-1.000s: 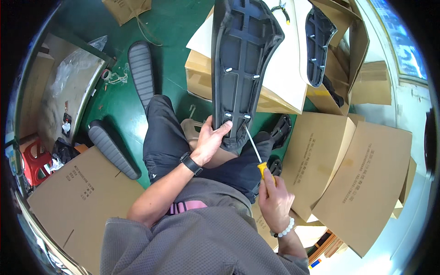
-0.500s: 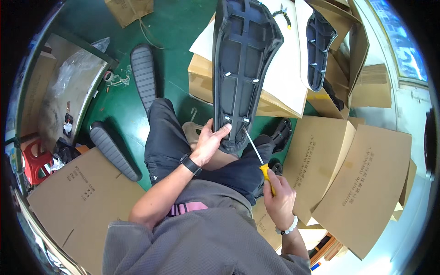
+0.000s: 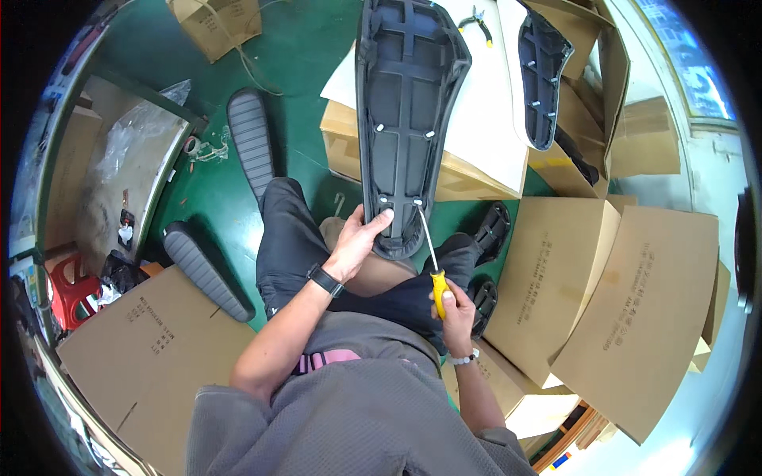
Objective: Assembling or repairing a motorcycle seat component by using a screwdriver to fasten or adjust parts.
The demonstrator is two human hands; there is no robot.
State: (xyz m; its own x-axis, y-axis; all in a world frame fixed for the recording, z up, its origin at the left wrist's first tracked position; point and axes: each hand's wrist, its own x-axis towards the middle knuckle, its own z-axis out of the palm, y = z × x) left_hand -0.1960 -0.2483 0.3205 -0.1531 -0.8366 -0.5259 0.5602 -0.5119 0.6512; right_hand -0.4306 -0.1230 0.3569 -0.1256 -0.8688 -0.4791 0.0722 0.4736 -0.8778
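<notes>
A long black padded seat [image 3: 401, 170] stands with its ribbed underside toward me, several small white pegs sticking out of it. My left hand [image 3: 355, 246] grips its narrow near end, thumb on the inside face and fingers behind the edge. Closed round a yellow-handled screwdriver [image 3: 439, 292], my right hand [image 3: 456, 319] is below and to the right of the seat. The screwdriver's shaft slants up to the lower right white peg [image 3: 417, 203]; whether its tip touches the peg, I cannot tell.
Beyond the seat, a white-covered carton [image 3: 492, 103] carries pliers [image 3: 479, 28] and another black seat shell [image 3: 541, 83]. Two ribbed black seats [image 3: 251, 135] [image 3: 208, 270] lie at the left. Cartons [image 3: 548, 278] crowd the right; a red stool [image 3: 73, 293] is far left.
The screwdriver's tip has moved from the seat's right edge to the lower right peg. My right hand has shifted up and left, its handle more upright. My left hand keeps its hold.
</notes>
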